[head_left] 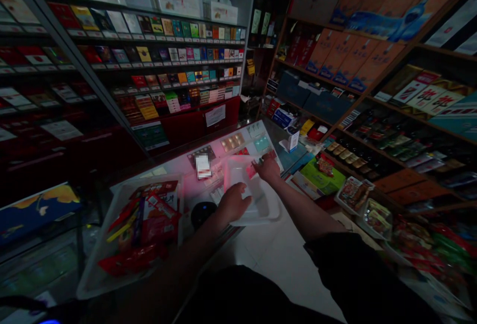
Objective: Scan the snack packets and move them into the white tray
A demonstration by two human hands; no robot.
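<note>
A white plastic tub (pixel 263 212) is in front of me at the edge of the glass counter. My left hand (pixel 234 203) is at the tub's left side, thumb and fingers apart, with nothing visible in it. Over the tub's far right corner, my right hand (pixel 267 167) has its fingers drawn together. A small pinkish thing (pixel 251 170) shows at those fingertips, too blurred and dim to name. To the left is a larger white plastic bin (pixel 181 209) of red and yellow snack packets (pixel 158 219).
A round black device (pixel 203 213) sits between bin and tub. A pixelated white item (pixel 203 166) lies on the counter (pixel 179 165). Cigarette shelves (pixel 160 40) stand behind it. Boxes and bottles fill the shelves (pixel 367 98) at right, with snack tubs (pixel 376 217) below.
</note>
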